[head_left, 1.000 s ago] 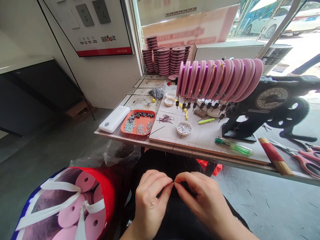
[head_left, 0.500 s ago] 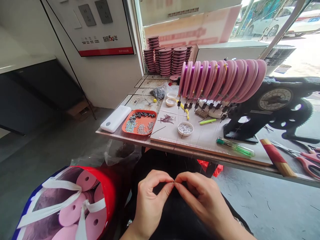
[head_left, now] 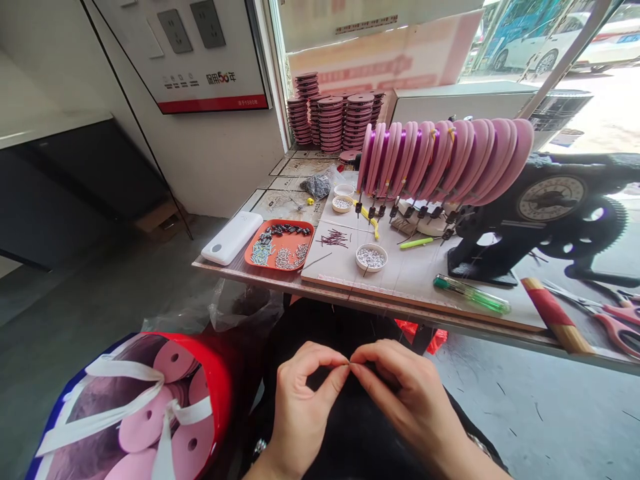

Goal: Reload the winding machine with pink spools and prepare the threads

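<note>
Over a dark-clothed lap, my left hand [head_left: 306,400] pinches thumb and forefinger together, and its fingertips meet those of my right hand [head_left: 407,393], which is pinched the same way. Whatever lies between the fingertips is too small to make out. Beyond them on the table are an orange tray [head_left: 249,257] of small parts, a white bowl [head_left: 371,257] of small pale beads and a pile of thin dark red pieces [head_left: 335,237]. Pink spools [head_left: 445,160] hang in a row with weighted threads beside a black geared machine [head_left: 550,203].
A white box-like device [head_left: 232,238] lies at the table's left edge. To the right are a green tool [head_left: 471,295], a brush [head_left: 556,317] and scissors [head_left: 607,319]. A red bag [head_left: 220,393] of pink spools stands at lower left. Stacked spools [head_left: 331,125] sit behind.
</note>
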A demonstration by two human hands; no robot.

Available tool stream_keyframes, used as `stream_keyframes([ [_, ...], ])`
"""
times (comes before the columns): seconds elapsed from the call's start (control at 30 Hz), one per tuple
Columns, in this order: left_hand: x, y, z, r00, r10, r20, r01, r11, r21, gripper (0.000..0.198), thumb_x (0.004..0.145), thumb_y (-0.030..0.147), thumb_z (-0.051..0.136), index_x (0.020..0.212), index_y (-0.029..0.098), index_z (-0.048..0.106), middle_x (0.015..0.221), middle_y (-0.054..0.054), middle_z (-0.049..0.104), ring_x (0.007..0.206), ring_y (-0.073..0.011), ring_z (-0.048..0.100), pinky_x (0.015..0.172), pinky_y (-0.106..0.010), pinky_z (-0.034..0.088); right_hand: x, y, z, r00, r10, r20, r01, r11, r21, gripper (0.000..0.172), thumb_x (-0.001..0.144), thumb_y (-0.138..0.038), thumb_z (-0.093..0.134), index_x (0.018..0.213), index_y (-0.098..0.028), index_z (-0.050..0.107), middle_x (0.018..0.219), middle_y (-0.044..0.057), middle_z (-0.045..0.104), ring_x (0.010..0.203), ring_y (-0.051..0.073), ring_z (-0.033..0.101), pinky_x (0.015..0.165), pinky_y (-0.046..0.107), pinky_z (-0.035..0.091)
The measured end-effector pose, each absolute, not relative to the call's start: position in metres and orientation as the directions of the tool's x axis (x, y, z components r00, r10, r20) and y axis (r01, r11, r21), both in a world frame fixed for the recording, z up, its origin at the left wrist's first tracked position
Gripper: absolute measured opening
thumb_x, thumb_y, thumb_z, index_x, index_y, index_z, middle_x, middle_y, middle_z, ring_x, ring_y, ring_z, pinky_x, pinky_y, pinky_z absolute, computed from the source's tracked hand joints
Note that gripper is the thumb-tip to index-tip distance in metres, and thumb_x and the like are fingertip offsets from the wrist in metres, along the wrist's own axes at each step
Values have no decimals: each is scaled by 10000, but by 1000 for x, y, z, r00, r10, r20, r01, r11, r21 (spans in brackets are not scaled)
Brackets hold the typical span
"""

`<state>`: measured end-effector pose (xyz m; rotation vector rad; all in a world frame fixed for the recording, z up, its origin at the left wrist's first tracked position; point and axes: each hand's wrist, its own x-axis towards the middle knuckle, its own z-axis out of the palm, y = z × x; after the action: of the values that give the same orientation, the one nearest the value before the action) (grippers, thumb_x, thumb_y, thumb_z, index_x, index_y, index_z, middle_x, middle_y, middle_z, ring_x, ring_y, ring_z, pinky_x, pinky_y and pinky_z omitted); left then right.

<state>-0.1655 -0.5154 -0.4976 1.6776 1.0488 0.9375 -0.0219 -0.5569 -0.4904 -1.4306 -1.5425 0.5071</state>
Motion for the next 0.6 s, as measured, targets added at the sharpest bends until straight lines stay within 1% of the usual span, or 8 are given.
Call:
stream_keyframes([
  [0.13, -165, -515, -497, 326, 939, 114, 241, -199, 950, 21, 743, 203, 651, 733, 197, 668, 697, 7, 641, 656, -114, 595, 616, -199, 473, -22, -557, -487, 120, 924, 364, 561, 240, -793, 98, 819, -173, 532, 732, -184, 575, 604, -11, 580, 514, 101, 521, 457, 189, 378],
  [0.27, -164, -515, -497, 334, 936, 115, 250, -205, 946, 19, 744, 204, 651, 734, 197, 666, 703, 4, 644, 662, -120, 598, 617, -207, 479, -23, -556, -485, 103, 924, 367, 577, 245, -779, 111, 817, -176, 525, 715, -186, 567, 588, -16, 560, 500, 98, 499, 457, 193, 369],
  [0.6, -165, -514, -494, 360, 905, 225, 291, -338, 895, 30, 750, 168, 642, 729, 189, 642, 706, 4, 639, 681, -123, 597, 623, -215, 488, -23, -556, -486, 89, 929, 360, 589, 242, -771, 119, 819, -171, 502, 718, -191, 561, 597, -18, 571, 506, 101, 499, 477, 201, 368],
])
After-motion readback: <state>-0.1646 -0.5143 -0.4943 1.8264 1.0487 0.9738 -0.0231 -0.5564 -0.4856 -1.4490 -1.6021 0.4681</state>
